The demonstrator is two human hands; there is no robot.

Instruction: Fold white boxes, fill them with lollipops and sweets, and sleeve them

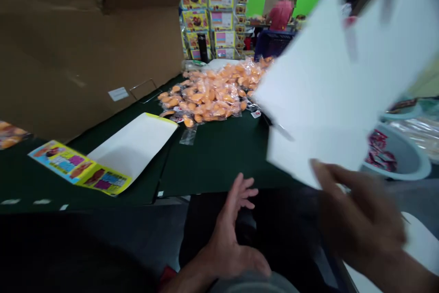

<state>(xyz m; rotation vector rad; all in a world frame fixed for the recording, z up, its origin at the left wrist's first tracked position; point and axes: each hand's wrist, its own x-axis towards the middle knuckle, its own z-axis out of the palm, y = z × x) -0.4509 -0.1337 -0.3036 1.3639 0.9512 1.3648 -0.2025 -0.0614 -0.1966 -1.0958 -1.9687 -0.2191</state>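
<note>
My right hand [360, 220], blurred by motion, pinches the lower edge of a large white cardboard sheet [318, 82] with cut flaps, raised over the right of the table. Nothing is in my left hand [229, 238], which is held over my lap at the table's front edge with its fingers apart. To its left lies a printed carton [133, 140], white inside, with a yellow and blue printed flap folded out toward me. Beyond both hands, a heap of small orange pieces in clear wrappers [212, 92] covers the back of the dark green table [219, 156].
A big brown cardboard box [85, 46] stands at the left rear. On the right is a pale blue basin [414, 160] with dark red packets. Printed packs [221, 18] hang in strips behind the heap. A person in a pink top [280, 14] sits farther back.
</note>
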